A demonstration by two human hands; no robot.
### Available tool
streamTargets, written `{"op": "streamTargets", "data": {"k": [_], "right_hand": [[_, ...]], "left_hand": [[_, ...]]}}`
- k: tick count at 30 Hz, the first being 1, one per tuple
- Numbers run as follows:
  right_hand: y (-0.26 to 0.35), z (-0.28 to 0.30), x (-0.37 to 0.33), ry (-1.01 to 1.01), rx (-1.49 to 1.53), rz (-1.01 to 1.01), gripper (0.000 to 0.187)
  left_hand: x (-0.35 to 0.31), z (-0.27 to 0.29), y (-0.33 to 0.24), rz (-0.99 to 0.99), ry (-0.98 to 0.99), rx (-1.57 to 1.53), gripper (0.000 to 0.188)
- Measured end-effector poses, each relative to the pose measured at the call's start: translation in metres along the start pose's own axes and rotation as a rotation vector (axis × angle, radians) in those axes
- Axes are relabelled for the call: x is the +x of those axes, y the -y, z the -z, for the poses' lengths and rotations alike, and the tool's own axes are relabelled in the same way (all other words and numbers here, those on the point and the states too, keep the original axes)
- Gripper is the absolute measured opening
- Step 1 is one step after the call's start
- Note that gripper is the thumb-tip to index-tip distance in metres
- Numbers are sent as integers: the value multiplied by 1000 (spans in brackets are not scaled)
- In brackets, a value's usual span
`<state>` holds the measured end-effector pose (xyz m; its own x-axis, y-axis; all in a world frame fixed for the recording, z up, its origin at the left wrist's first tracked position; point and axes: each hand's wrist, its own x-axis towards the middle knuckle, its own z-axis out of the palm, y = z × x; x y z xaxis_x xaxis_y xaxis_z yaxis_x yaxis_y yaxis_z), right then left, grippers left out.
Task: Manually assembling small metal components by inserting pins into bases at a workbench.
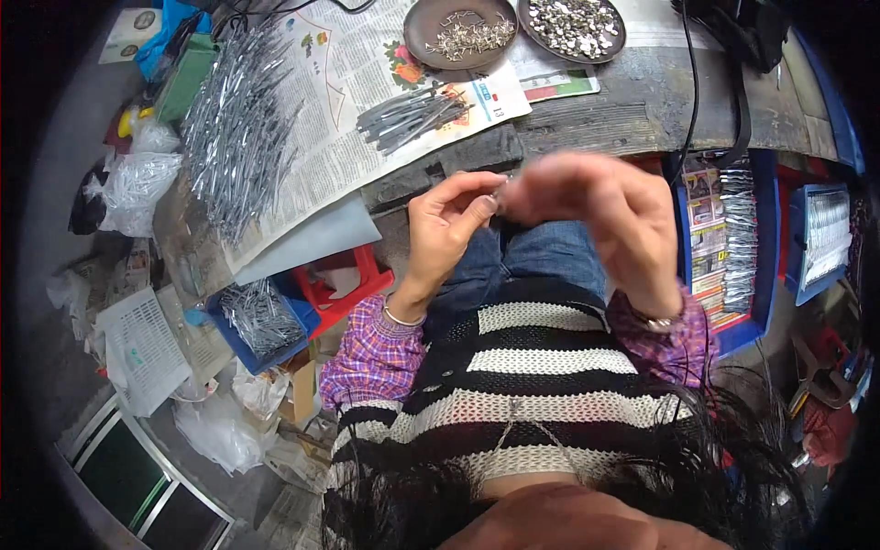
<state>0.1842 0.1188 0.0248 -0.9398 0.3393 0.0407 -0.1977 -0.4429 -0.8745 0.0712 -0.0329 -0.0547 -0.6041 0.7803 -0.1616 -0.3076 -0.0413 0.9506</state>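
My left hand (pixel 438 240) is over my lap at the table's near edge, thumb and forefinger pinched together. A small shiny metal piece shows at its fingertips, too little of it visible to name. Close beside it on the right is my right hand (pixel 637 225), its fingers smeared by motion; whether it holds anything is hidden. Beyond the hands, a small bunch of slim grey metal strips (pixel 412 117) lies on newspaper (pixel 321 101). Farther left spreads a big heap of similar long metal pieces (pixel 240 128).
At the back stand a brown dish (pixel 417 46) of small pins and a dark dish (pixel 618 48) of small shiny parts. Blue trays (pixel 765 312) with rows of metal pieces are at right. A blue bin (pixel 302 313) and a red stool (pixel 374 275) sit at lower left.
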Motion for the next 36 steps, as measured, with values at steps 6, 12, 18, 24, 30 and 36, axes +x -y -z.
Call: {"op": "streamTargets", "data": {"k": [6,12,18,24,30,36], "right_hand": [[50,-73,6,569,517,62,41],[52,-101,-8,359,131,316,28],[60,-121,1,183,-289,591,20],[58,-115,-14,482,-171,258,58],[50,-107,-28,615,-290,493,59],[21,-71,-24,745,-771,419,32]], "left_hand": [[4,0,8,62,15,7,19],[-5,5,4,65,-44,23,20],[-3,3,4,59,-4,28,19],[-20,17,0,-52,-64,38,18],[-32,47,-10,-264,-186,163,22],[-62,139,-41,-490,-677,877,10]]}}
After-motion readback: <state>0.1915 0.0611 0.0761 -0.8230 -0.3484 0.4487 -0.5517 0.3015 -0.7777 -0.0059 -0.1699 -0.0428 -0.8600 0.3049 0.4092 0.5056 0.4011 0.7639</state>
